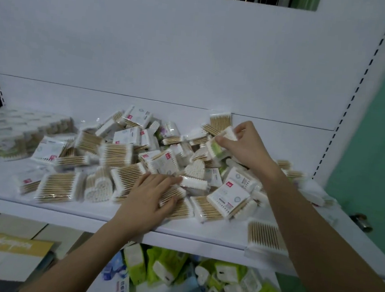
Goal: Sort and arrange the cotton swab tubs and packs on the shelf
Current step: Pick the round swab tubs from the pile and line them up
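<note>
With the left hand flat on the heaped clear cotton-swab packs on the white shelf, the right hand's grip pinches a green-edged pack; lift it straight clear.

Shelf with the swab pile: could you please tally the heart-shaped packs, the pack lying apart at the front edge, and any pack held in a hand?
Heart-shaped packs: 2
Pack apart at the front edge: 1
Held pack, in the right hand: 1
Total: 4
</note>
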